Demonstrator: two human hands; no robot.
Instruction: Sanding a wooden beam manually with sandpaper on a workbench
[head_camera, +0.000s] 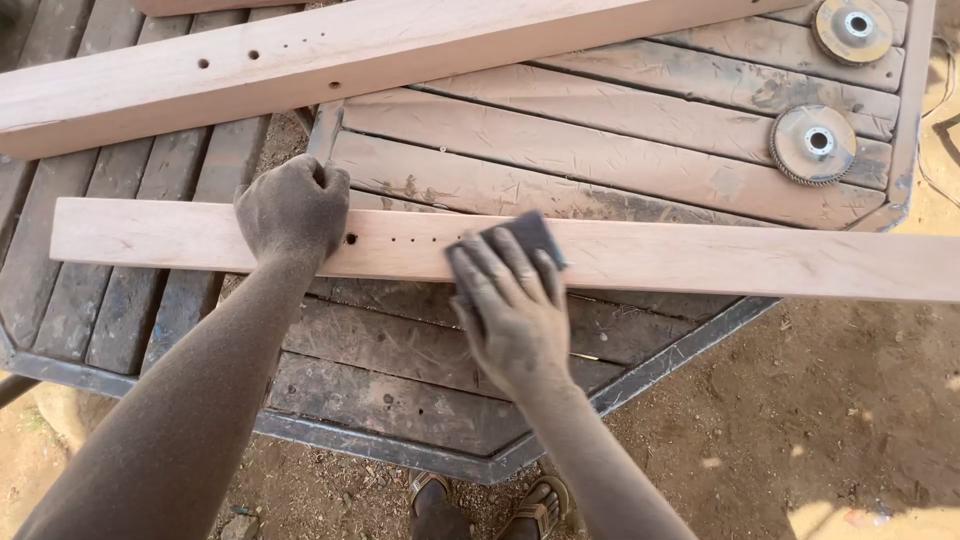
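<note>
Head view shows the wooden plank (700, 255) lying left to right, left hand (292, 208) clenched over its far edge, right hand (508, 300) pressing sandpaper (525, 235) flat beside it.

Pale wood, dark grey paper, dusty brown table

We see a pale pinkish plank (700, 258) across the middle, with small dark holes; our dark grey sandpaper (527, 235) lies on it. The slatted table (620, 150) is grey-brown with tan dust. At the upper right, two grey discs (813, 144) have silver centres.
</note>
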